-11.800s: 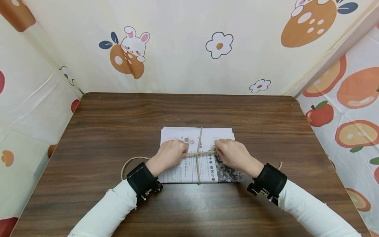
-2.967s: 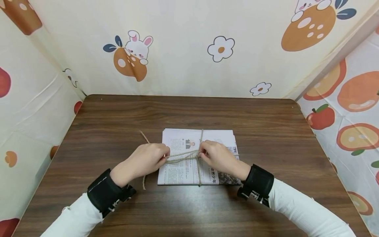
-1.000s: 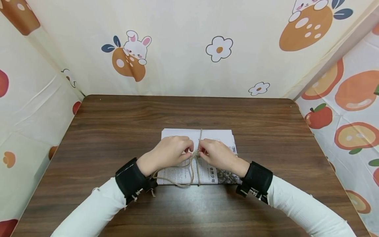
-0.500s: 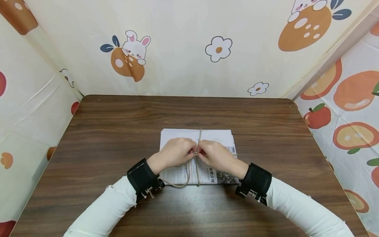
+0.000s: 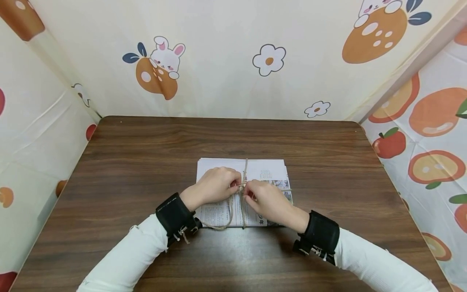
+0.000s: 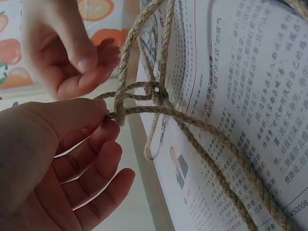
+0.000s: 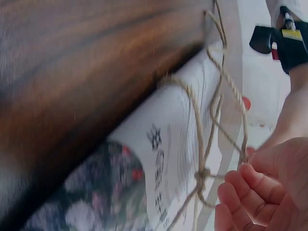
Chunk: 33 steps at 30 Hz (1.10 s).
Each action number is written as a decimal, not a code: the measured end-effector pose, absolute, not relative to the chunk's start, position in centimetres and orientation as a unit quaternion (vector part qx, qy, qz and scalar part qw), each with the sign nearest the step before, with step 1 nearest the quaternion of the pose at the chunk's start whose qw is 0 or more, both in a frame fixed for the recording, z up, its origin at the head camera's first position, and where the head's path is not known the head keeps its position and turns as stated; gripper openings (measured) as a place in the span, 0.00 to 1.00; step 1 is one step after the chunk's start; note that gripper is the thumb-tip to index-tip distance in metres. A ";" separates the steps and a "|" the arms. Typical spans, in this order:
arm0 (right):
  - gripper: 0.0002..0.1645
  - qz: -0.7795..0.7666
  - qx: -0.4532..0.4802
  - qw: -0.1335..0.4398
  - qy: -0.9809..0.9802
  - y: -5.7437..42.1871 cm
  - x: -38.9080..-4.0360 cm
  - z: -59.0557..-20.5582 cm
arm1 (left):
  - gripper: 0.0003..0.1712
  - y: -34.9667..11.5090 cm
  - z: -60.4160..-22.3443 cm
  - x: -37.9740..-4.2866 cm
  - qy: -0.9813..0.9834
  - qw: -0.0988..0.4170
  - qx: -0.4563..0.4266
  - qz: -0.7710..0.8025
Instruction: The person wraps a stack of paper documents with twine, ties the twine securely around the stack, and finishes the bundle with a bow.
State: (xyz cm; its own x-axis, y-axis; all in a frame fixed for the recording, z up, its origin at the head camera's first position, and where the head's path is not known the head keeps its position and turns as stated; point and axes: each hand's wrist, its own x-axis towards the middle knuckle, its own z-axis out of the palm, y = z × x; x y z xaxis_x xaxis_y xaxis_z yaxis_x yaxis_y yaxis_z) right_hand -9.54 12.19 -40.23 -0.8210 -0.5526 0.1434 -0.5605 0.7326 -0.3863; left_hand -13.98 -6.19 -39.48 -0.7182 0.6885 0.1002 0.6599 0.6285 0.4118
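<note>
A stack of folded newspapers (image 5: 215, 213) lies flat at the table's middle, bound crosswise with jute twine (image 5: 244, 215). Over the crossing, my left hand (image 5: 213, 186) pinches looped twine between thumb and index finger; its other fingers spread loosely in the left wrist view. A knot (image 6: 161, 94) sits just beyond those fingertips, against the paper. My right hand (image 5: 271, 202) is beside the loop, fingers loosely bent, with no twine visibly gripped. In the right wrist view its fingertips (image 7: 238, 180) lie right by the strands, partly hiding the left hand. A loose tail curves near the stack's front edge.
The brown wooden table (image 5: 233, 259) extends around the stack. Patterned cloth (image 5: 219, 81) hangs behind it and along both sides. Black wrist straps with cameras (image 5: 175, 217) are worn over white sleeves. A loose twine strand (image 7: 231, 86) rises from the stack in the right wrist view.
Earlier the hands held twine apart, then came together at the crossing. Over the last half second the right hand has drawn slightly down and right while the left stays at the loop.
</note>
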 end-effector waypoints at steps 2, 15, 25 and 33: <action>0.03 0.214 0.306 0.004 -0.928 11.9 -9.2 -40.4 | 0.07 -6.2 -39.6 -14.1 0.904 0.035 0.369 0.214; 0.11 0.214 0.281 -0.003 -0.936 9.7 -7.8 -41.6 | 0.06 -6.4 -39.8 -14.4 0.905 0.040 0.359 0.226; 0.08 0.222 0.284 0.001 -0.933 9.4 -7.9 -41.8 | 0.07 -6.5 -40.0 -14.4 0.902 0.029 0.366 0.229; 0.09 0.235 0.270 -0.014 -0.934 9.2 -7.9 -42.1 | 0.07 -6.5 -40.0 -14.3 0.899 0.029 0.373 0.228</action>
State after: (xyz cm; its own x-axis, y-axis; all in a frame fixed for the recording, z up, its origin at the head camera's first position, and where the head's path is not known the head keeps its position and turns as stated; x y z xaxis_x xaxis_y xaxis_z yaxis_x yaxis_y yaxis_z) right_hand -7.90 9.20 -42.06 -0.8542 -0.5103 0.0997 -0.4967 0.7443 -0.4465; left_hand -14.34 -6.48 -39.99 -0.7199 0.6840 0.1178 0.6577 0.6180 0.4308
